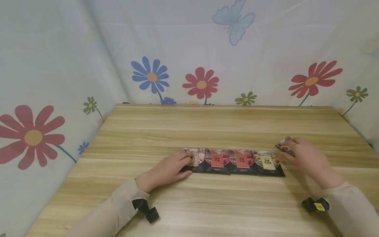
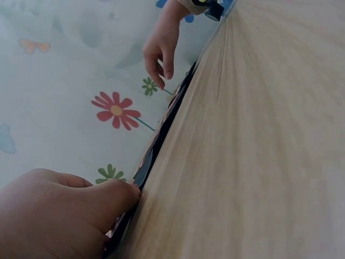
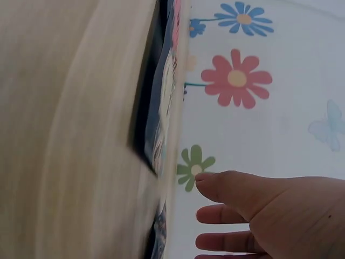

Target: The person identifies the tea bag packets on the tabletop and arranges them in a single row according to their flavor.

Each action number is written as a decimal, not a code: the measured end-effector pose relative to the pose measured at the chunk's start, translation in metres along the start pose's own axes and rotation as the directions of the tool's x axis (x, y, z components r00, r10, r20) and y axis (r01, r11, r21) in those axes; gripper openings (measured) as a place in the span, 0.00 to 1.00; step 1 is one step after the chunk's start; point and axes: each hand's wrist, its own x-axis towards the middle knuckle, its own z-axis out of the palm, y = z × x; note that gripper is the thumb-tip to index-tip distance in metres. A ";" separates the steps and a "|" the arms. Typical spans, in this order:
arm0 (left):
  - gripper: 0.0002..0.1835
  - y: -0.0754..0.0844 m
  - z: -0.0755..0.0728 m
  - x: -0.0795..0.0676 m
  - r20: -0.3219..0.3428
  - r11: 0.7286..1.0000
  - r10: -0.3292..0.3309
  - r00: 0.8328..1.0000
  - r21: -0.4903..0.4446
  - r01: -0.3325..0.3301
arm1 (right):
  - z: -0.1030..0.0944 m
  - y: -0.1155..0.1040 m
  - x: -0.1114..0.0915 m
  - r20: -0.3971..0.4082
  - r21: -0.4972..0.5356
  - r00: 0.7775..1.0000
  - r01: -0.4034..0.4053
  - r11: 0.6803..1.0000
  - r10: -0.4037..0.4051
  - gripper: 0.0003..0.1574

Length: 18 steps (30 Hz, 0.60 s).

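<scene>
Several dark, flat tea sachets with coloured labels lie side by side in a row on the wooden table. My left hand [image 1: 168,167] rests its fingers on the pale-labelled sachet [image 1: 199,165] at the row's left end, with the thumb by its near edge. Two red-labelled sachets [image 1: 218,161] come after it, then a yellow-labelled sachet [image 1: 268,163] at the right end. Behind that end a separate sachet [image 1: 286,142] lies at an angle, partly hidden by my right hand [image 1: 309,159]. In the right wrist view, the right fingers are extended above the tabletop and hold nothing.
The wooden table [image 1: 207,204] reaches back to a white cloth [image 1: 183,39] printed with flowers and a butterfly. More of this cloth hangs along the left side. Black wrist cameras [image 1: 148,210] sit at both cuffs.
</scene>
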 end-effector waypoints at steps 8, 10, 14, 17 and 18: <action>0.18 0.000 0.002 0.001 0.004 1.000 0.002 1.000 0.011 -0.002 | 0.011 0.020 -0.001 0.026 0.024 1.000 -0.006 1.000 0.005 0.30; 0.18 0.000 0.002 0.001 0.005 1.000 -0.001 1.000 0.009 0.000 | 0.013 0.025 -0.001 0.013 0.028 1.000 0.000 1.000 0.000 0.31; 0.18 0.000 0.001 0.002 0.004 1.000 -0.003 1.000 0.001 0.003 | 0.017 0.033 -0.001 -0.030 0.032 0.999 0.022 0.999 -0.021 0.30; 0.18 -0.001 0.000 0.001 0.004 1.000 -0.004 1.000 -0.006 0.004 | 0.020 0.037 0.000 -0.042 0.054 0.999 0.032 0.998 -0.030 0.30; 0.18 -0.001 0.000 0.001 0.002 1.000 -0.005 1.000 -0.008 0.005 | 0.021 0.037 0.000 -0.047 0.062 0.998 0.036 0.997 -0.033 0.29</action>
